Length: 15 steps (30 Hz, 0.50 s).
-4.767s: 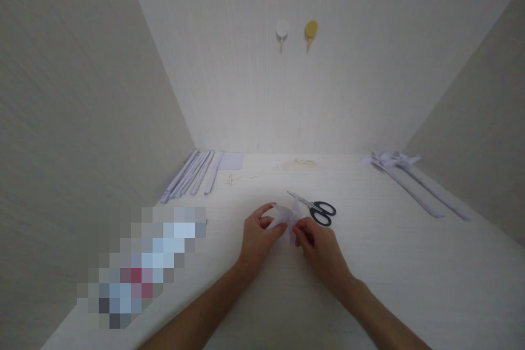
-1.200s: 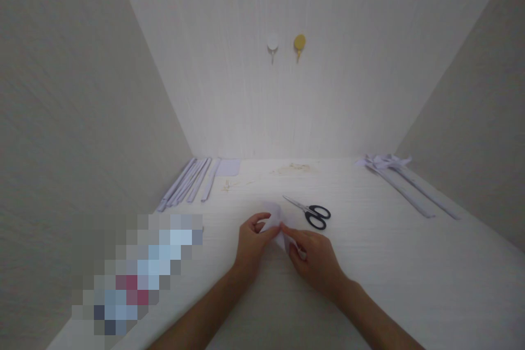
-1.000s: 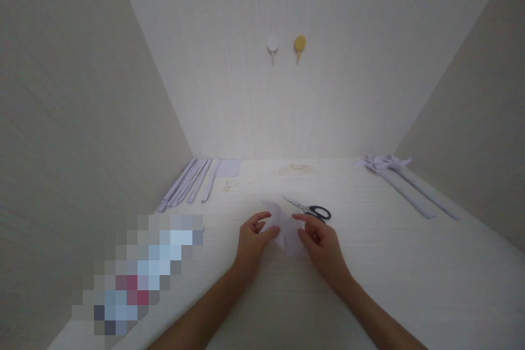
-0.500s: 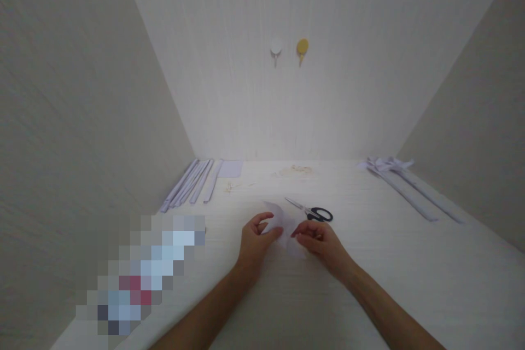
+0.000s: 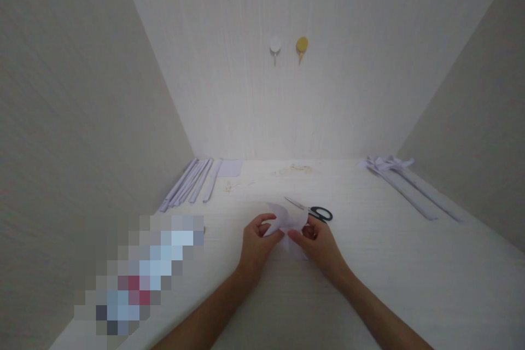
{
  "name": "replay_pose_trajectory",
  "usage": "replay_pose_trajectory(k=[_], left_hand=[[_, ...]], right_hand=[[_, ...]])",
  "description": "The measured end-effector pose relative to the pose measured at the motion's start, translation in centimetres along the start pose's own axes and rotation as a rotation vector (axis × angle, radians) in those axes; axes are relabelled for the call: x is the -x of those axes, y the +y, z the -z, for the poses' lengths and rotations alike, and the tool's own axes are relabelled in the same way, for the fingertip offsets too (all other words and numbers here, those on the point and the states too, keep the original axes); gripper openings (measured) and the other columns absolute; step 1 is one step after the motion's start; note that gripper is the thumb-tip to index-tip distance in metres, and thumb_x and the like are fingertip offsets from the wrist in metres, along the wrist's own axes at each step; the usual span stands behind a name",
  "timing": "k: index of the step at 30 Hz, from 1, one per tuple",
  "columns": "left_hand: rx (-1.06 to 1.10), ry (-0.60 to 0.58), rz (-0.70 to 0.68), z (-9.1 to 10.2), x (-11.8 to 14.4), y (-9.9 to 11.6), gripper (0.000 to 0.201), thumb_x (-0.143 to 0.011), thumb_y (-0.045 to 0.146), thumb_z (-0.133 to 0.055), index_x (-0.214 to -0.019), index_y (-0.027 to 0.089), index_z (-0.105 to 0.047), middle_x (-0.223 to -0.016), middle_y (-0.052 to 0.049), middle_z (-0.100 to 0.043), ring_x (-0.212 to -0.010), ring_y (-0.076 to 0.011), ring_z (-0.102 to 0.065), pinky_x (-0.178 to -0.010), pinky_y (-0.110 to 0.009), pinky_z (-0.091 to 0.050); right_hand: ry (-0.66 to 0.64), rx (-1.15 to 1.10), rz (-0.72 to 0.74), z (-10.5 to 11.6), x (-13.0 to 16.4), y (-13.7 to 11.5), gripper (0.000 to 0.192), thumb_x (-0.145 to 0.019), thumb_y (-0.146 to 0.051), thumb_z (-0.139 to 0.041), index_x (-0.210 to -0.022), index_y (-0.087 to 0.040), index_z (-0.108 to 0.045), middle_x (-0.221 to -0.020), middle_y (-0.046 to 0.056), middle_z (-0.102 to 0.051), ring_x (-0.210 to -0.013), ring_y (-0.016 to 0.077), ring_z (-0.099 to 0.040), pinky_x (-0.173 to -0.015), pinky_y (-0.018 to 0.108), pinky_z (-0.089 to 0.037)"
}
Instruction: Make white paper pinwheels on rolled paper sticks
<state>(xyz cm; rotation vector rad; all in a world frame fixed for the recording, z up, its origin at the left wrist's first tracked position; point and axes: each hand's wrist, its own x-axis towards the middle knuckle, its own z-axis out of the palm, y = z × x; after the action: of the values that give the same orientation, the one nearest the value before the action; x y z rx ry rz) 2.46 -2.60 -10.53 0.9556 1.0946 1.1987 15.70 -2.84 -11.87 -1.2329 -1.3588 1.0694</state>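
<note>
A blurred patch (image 5: 141,273) hides things on the left of the counter (image 5: 389,262). The left hand (image 5: 257,245) and right hand (image 5: 318,243) both pinch a pale folded paper (image 5: 289,220) between them, covering part of the scissors (image 5: 311,211) behind

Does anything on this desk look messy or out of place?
Only small things: brownish scraps lie scattered near the back wall, and smaller bits beside the neat lilac strips. The scissors lie shut behind both hands.
</note>
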Motion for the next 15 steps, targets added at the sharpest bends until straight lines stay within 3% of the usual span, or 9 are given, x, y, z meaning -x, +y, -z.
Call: replay_pose_trajectory(k=[3, 15], left_hand=[[0.032, -0.015, 0.001, 0.03, 0.0, -0.02, 0.034, -0.054, 0.016, -0.064, -0.086, 0.013, -0.05, -0.067, -0.005, -0.066, -0.055, -0.0141, -0.059, -0.054, -0.023, -0.045], [0.025, -0.077, -0.011, 0.23, 0.04, -0.24, 0.034, -0.056, 0.019, -0.065, -0.087, 0.013, -0.051, -0.063, -0.003, -0.064, -0.054, -0.0142, -0.059, -0.053, -0.023, -0.044]], right_hand=[[-0.015, 0.044, -0.019, 0.18, 0.05, -0.14, 0.028, -0.063, -0.037, -0.059, -0.078, -0.013, -0.059, -0.045, -0.006, -0.039, -0.04, 0.005, -0.026, -0.037, 0.018, -0.019], [-0.012, 0.048, -0.067, 0.29, 0.03, 0.28, 0.028, -0.064, -0.036, -0.058, -0.078, -0.011, -0.059, -0.054, 0.0, -0.054, -0.044, 0.0088, -0.042, -0.04, 0.02, -0.031]])
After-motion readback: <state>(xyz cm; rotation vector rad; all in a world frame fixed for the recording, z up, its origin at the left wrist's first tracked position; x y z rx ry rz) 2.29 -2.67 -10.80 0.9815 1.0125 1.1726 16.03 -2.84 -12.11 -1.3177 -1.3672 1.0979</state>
